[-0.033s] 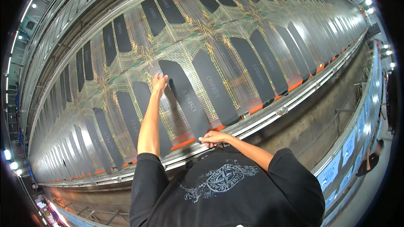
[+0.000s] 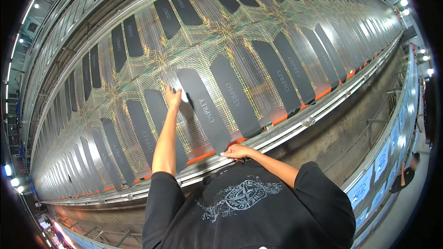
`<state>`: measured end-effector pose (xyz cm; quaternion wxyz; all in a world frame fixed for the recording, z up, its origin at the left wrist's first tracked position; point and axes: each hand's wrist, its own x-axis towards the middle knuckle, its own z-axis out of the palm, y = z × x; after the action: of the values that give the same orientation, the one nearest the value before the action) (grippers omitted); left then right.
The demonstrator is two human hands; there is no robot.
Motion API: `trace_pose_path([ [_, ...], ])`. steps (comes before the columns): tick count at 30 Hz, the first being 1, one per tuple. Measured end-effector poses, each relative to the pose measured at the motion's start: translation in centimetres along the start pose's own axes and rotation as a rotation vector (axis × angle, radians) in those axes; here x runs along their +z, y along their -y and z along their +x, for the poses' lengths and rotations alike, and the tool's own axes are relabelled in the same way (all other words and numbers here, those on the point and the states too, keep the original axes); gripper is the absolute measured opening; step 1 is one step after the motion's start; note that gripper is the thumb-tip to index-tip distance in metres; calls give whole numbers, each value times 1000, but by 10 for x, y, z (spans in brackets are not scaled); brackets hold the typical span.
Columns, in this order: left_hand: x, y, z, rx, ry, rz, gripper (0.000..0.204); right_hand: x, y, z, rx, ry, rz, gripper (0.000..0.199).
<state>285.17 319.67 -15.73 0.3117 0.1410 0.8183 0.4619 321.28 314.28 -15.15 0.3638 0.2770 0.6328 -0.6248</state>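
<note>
A long dark grey fabric panel (image 2: pixel 201 106) with pale lettering lies in front of me on the patterned table (image 2: pixel 194 57). My right hand (image 2: pixel 235 151) pinches its near end at the table's front edge, and a white covering shows at the fingertips. Beside the panel's left edge, towards its far end, is my left hand (image 2: pixel 173 97), fingers apart over the table. A small white patch (image 2: pixel 184 96) shows between that hand and the panel; what it is I cannot make out. A matching panel (image 2: pixel 157 103) lies just left of my left forearm.
Several similar panels (image 2: pixel 234 94) lie in rows along both sides of the table. A metal rail (image 2: pixel 295 127) and an orange strip (image 2: pixel 201 157) run along the near edge. Another bench with light blue printed pieces (image 2: pixel 382 162) stands at right, a person (image 2: pixel 406 175) beside it.
My left hand has come off the panel's far left edge and drawn slightly nearer. The far end of the panel has shifted a little right; my right hand stays at the near end.
</note>
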Motion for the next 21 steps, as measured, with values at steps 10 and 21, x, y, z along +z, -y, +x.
trace_pose_path([
  [10,28,79,-188,34,144,-354,24,-53,-105,-35,257,-1329,95,40],
  [21,65,80,-282,-5,420,-244,20,-43,-75,-81,-157,-1318,-492,31],
])
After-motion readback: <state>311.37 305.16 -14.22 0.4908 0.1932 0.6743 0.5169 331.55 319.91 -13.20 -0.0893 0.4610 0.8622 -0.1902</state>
